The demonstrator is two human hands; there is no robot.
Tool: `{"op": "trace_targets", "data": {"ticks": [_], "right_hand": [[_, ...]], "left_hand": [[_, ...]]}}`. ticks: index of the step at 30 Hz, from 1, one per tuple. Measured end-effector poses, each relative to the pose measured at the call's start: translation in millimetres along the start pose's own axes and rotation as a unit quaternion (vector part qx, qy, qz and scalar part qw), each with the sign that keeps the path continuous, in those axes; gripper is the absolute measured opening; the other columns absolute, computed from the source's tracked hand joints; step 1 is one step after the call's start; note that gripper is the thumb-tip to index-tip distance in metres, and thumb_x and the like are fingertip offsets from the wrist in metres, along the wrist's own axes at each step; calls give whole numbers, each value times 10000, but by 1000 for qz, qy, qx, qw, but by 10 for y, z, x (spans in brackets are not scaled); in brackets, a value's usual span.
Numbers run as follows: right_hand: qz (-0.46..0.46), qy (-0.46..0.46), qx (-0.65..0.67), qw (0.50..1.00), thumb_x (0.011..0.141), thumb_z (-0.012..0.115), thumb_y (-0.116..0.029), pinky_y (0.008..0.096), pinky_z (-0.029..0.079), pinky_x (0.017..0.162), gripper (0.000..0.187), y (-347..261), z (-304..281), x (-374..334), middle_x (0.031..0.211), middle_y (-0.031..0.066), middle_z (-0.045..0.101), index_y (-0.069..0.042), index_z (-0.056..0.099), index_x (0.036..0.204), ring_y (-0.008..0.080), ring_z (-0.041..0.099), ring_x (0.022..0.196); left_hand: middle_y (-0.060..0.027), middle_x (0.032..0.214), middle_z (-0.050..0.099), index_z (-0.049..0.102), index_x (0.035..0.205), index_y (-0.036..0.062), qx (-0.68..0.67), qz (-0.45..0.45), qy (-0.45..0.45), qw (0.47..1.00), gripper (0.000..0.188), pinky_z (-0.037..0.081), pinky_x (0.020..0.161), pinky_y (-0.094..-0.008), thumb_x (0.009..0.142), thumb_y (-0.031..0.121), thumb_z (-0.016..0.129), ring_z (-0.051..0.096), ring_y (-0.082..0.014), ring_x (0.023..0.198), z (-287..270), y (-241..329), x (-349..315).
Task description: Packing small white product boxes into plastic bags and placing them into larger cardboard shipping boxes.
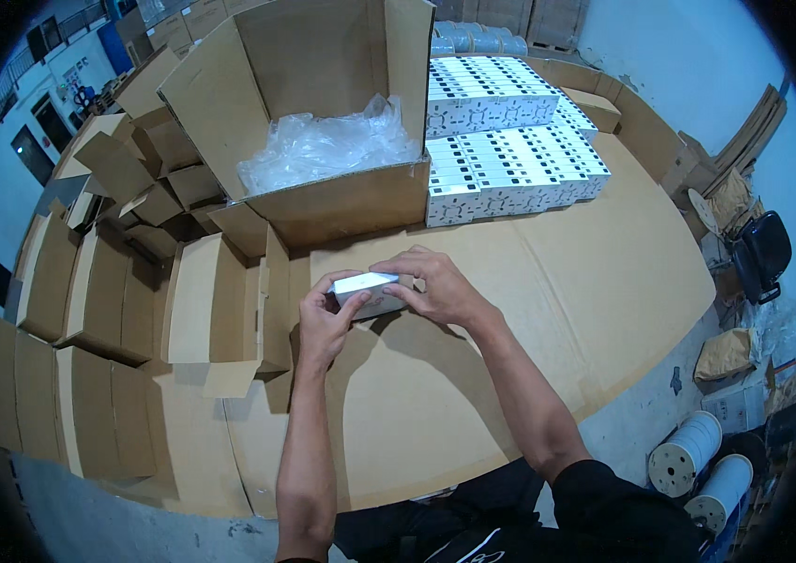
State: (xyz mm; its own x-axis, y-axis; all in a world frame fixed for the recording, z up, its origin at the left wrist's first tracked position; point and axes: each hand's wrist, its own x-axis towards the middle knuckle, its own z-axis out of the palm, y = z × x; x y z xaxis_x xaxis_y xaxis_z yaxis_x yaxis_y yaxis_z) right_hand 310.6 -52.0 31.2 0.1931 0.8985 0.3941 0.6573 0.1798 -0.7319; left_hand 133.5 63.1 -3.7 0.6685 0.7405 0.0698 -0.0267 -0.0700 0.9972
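Note:
Between my two hands is a small white box [381, 302], held a little above the cardboard-covered table [548, 310]. My left hand [327, 319] grips its left end, with the thumb on the near face. At the right end, the fingers and thumb of my right hand [435, 286] close on the top and the near side. A large open carton [351, 211] stands just beyond my hands with crumpled clear plastic bags [332, 145] in it. To its right, many similar white printed boxes [510, 174] are stacked in neat rows.
Several open brown cartons [215, 305] crowd the table's left side. A low cardboard wall [642, 122] edges the far right. Off the table to the right are a black chair [762, 253] and cable spools [689, 450] on the floor.

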Motion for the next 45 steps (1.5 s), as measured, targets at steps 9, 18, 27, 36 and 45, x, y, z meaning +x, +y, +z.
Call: {"op": "trace_targets", "data": {"ticks": [9,18,27,36,45], "right_hand": [[-28,-32,-130,991,868,674,-53,438,517,850,212,-224,44,37,978,183,702,-12,684,1076,374,641,959],[11,11,-42,999,868,682,-10,376,547,745,217,-483,61,326,943,183,698,26,663,1081,298,685,806],[-35,120,72,989,894,674,-47,333,545,690,242,-518,554,1050,902,176,690,14,635,1125,209,669,743],[-35,91,74,993,914,629,-36,400,536,773,224,-509,988,1497,946,234,676,32,580,1122,341,685,835],[-71,19,-127,989,880,577,-8,496,496,900,223,-615,996,1591,1086,274,567,38,551,1097,452,580,1025]], "left_hand": [[-121,1166,659,533,1331,21,30,46,25,998,511,501,902,-314,881,108,758,622,-197,1059,36,-177,-262],[-234,1426,474,443,1406,-23,372,124,44,919,663,338,1145,-474,847,167,745,403,-425,1361,-209,-52,-1325],[-162,1464,470,503,1393,10,470,92,8,878,608,297,1151,-542,881,282,688,389,-409,1373,-247,197,-1921],[-139,1441,475,504,1383,22,467,70,5,882,579,320,1119,-538,892,287,660,400,-385,1346,-305,212,-2048],[-120,1432,484,521,1365,32,460,62,14,886,567,317,1126,-522,878,279,675,400,-363,1348,-311,230,-2007]]}}
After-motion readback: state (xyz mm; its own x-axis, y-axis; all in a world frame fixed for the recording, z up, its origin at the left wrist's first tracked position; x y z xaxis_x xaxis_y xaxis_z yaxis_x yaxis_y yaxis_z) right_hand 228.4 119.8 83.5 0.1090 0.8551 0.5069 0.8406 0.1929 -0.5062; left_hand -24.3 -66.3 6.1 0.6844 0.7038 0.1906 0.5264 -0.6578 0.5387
